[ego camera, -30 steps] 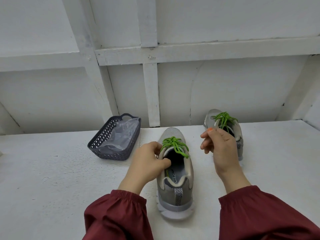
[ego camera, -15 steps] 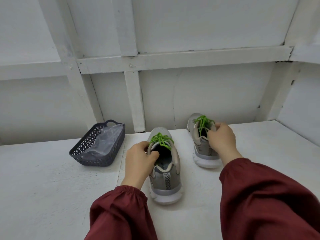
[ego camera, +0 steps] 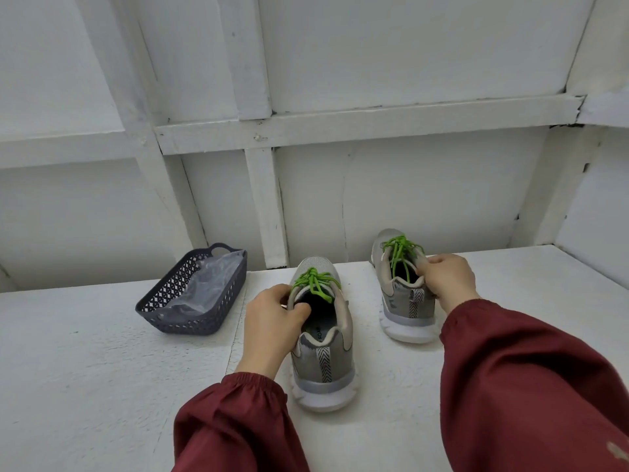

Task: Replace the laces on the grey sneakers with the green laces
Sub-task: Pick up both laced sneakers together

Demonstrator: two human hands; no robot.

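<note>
Lacing: bright green cord laces (ego camera: 315, 281) knotted on both.
Left hand (ego camera: 272, 321): we grip the near grey mesh sneaker (ego camera: 326, 364) by its collar.
Right hand (ego camera: 446, 279): grips far grey mesh sneaker (ego camera: 406, 310), 2 o'clock.

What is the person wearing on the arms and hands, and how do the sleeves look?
The left sleeve and right sleeve are dark red, loose, with gathered elastic cuffs at the wrists. The left hand and right hand are bare: no gloves, rings or watch in view.
</note>
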